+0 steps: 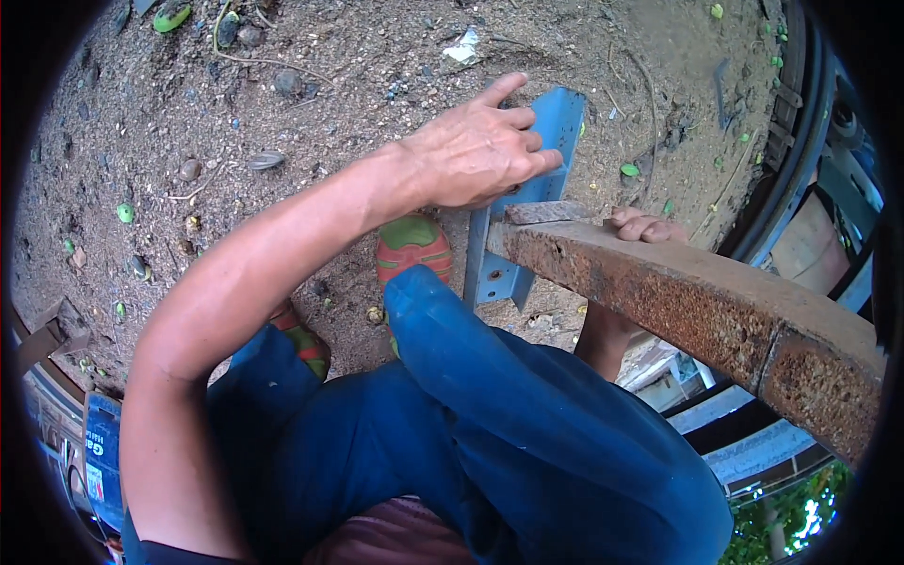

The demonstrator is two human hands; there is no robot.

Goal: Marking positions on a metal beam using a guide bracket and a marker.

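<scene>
My left hand (480,151) reaches over a blue-grey metal channel piece (557,127) standing at the end of a rusty metal beam (650,292). Its index finger points away and the other fingers are partly bent and apart, over the channel's face. The thumb is hidden. My right hand (645,226) comes up from under the beam on its far side, fingertips curled over the top edge; the palm is hidden. A small flat metal piece (544,212) lies on the beam's end, against the channel. Holes show in the channel's lower part.
Sandy ground (330,122) with pebbles, leaves and twigs spreads ahead. My blue-trousered knee (443,320) is close below the channel, beside a green-and-red shoe (414,250). Metal frames (810,179) stand at the right. A blue container (104,452) is at the lower left.
</scene>
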